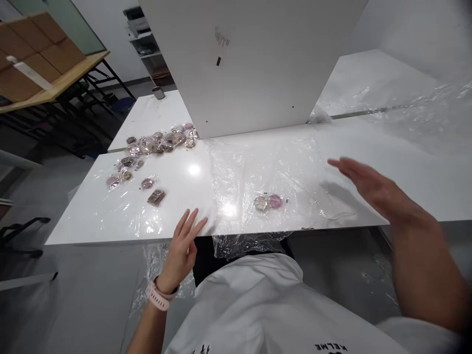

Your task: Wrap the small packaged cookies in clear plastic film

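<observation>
My left hand (183,253) is at the table's front edge with its fingers spread and nothing in it. My right hand (376,189) is raised over the right part of the table, fingers stretched out, also holding nothing. Between them a large clear plastic sheet or bag (254,164) lies on the tabletop and hangs over the front edge. Side by side on or under it, I cannot tell which, are a pale round wrapped piece (261,203) and a pink one (275,201). Beyond my left hand lie a brown square packet (157,197) and a round reddish-brown packet (147,183).
More small wrapped pieces (162,142) are heaped at the back left of the white table (96,216). A tall white panel (254,73) stands behind. Clear film (435,113) covers the back right. Cardboard boxes (40,54) sit on a wooden table; a grey cup (158,93) stands farther back.
</observation>
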Demonstrator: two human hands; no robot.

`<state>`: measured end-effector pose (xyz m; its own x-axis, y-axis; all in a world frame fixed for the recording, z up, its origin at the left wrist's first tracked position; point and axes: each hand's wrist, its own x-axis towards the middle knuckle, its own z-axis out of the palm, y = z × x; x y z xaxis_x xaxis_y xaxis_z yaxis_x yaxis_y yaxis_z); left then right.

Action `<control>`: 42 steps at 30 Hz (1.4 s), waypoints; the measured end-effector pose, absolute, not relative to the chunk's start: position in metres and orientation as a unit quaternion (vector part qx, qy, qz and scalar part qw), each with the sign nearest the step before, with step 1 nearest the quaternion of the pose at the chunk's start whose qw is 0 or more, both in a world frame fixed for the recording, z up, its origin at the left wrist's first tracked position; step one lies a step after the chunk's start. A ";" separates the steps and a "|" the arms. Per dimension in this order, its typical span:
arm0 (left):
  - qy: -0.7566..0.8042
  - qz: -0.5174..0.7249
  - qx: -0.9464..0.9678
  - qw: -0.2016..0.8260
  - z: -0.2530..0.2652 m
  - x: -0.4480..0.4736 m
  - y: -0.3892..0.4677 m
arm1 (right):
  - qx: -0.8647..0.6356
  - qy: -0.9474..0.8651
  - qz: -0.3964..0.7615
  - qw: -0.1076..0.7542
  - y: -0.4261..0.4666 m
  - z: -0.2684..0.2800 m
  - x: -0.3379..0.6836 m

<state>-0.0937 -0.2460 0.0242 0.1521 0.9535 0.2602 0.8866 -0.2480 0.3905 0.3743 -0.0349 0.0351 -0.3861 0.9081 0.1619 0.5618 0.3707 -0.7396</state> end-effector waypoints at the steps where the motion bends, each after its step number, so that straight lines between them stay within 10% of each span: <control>1: 0.615 0.209 0.759 0.046 0.014 -0.095 -0.254 | -0.459 -0.787 0.340 0.234 -0.056 0.036 0.386; 5: 0.588 0.208 0.781 -0.021 -0.015 -0.073 -0.253 | -0.513 -0.774 0.351 0.124 -0.114 0.030 0.386; 15: 0.671 0.376 0.601 0.215 0.035 -0.052 -0.130 | -0.618 -0.638 0.295 0.352 -0.074 0.013 0.320; 20: 0.774 0.207 0.580 0.146 0.022 -0.059 -0.102 | -0.704 -0.651 0.150 0.240 -0.055 -0.004 0.322; 26: 0.687 0.388 0.611 -0.058 0.041 -0.057 -0.136 | -0.610 -0.705 -0.032 0.361 -0.088 0.029 0.318; 34: 0.474 0.151 0.856 0.138 0.012 0.000 -0.109 | -0.356 -0.899 0.183 0.178 -0.075 0.010 0.264; 42: 0.593 0.132 0.783 0.136 0.019 -0.011 -0.072 | -0.459 -0.836 0.189 0.234 -0.046 0.001 0.263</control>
